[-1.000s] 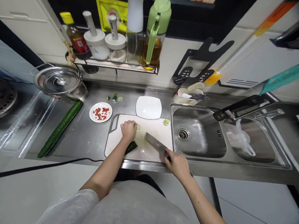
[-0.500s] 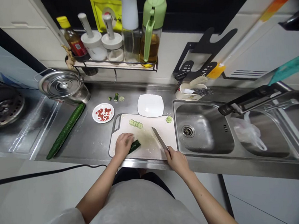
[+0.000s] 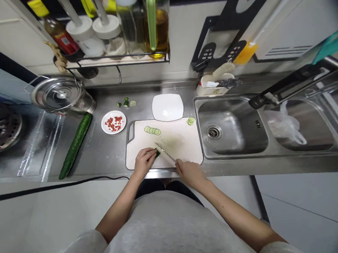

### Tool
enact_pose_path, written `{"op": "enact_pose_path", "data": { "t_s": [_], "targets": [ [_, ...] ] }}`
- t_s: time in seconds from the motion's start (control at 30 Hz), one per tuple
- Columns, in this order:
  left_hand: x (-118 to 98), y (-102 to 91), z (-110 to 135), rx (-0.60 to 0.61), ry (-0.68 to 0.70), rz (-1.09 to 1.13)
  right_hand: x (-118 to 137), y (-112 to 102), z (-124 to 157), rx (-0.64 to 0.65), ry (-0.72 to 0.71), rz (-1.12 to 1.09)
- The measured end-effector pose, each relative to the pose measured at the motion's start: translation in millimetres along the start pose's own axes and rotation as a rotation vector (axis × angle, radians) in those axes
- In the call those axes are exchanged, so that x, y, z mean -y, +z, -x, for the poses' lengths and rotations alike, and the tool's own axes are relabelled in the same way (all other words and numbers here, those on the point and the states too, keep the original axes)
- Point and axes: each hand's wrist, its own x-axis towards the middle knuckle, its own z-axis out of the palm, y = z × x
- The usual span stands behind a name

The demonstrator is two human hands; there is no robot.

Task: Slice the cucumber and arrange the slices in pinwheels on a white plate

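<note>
- On the surface (image 3: 97,156), a cutting board (image 3: 187,140) is laid, long axis left to right.
- The knife (image 3: 166,153) is gripped by the right hand (image 3: 191,174), its blade slanted diagonally, tip pointed forward-left.
- On the board's near part, a cucumber piece (image 3: 157,153) is held by the left hand (image 3: 144,161), its exposed end pointed rightward and slightly forward.
- Beyond it, cucumber slices (image 3: 152,130) are lined in a row.

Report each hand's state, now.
Left hand: closed, holding the cut cucumber down on the board.
Right hand: closed, holding the knife.
</note>
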Motion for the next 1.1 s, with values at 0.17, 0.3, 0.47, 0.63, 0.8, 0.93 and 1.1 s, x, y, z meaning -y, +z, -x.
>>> {"op": "enact_pose_path", "data": {
  "t_s": [0.17,0.3,0.47,0.63,0.8,0.93,1.1],
  "targets": [
    [-2.3,1.6,1.1,-0.003,-0.023,-0.006,10.0,0.0,1.8,0.029,-0.023,-0.018],
    [-1.4,3.3,1.9,-0.010,-0.022,-0.015,11.9,-1.0,2.5,0.019,-0.045,-0.017],
    [-0.5,4.1,1.0,-0.008,-0.023,-0.028,13.3,-3.0,3.2,0.006,-0.060,-0.010],
    [-1.7,4.1,0.3,-0.008,-0.026,-0.030,15.5,-2.0,2.7,0.007,-0.049,-0.022],
    [-1.1,5.2,1.0,-0.013,-0.024,-0.035,18.4,-0.9,2.5,0.008,-0.053,-0.025],
    [-0.2,5.4,1.1,-0.005,-0.023,-0.040,20.5,-3.8,2.0,0.049,-0.048,-0.007],
    [0.0,5.1,0.5,0.001,-0.019,-0.035,20.8,-7.0,1.1,0.078,-0.044,-0.010]
  ]
}}
